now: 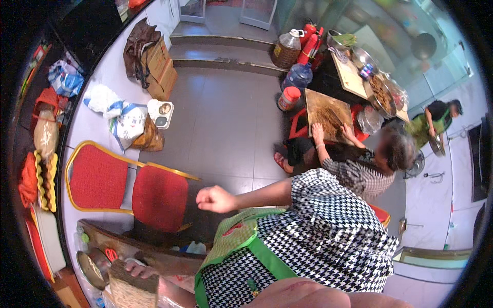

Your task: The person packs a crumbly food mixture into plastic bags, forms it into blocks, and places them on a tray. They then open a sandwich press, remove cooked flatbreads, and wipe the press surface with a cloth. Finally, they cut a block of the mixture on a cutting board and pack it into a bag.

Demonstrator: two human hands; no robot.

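My right hand (215, 199) hangs in the air near the red chair, its fingers curled into a loose fist with nothing visible in them. At the lower left, the fingers of my left hand (141, 269) are bent over the dark upper edge of a thick slab (132, 293) with a rough, pale brown face. Its kind cannot be made out, and its lower part runs out of the picture. Beside it are a round metal pan (91, 269) and red-handled scissors (111, 254), on or by a brown worktop (164, 251).
A red chair (159, 195) with a gold frame stands ahead. To the right, another person (364, 169) has both hands at a wooden board (313, 105) bearing brown crumbly stuff. A further person (436, 120) holds a pan. Steps (221, 61), bottles and boxes (162, 72) lie farther off.
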